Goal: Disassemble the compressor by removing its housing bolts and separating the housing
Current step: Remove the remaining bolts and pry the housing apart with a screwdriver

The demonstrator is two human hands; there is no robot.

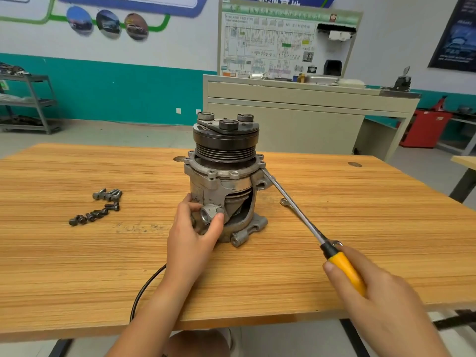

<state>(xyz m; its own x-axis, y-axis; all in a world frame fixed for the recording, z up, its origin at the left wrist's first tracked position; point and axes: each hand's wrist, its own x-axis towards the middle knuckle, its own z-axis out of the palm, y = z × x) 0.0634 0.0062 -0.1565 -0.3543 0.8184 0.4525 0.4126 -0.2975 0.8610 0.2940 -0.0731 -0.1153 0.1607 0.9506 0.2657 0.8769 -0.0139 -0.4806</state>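
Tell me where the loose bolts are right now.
In the head view, the loose bolts lie clustered on the wooden table, left of the compressor and of the left hand holding it, clear of both.

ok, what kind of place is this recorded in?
Likely an automotive training workshop: a wiring-diagram display board stands behind the wooden workbench, oval car pictures hang beside it, and a cutaway compressor sits on the bench beside loose bolts.
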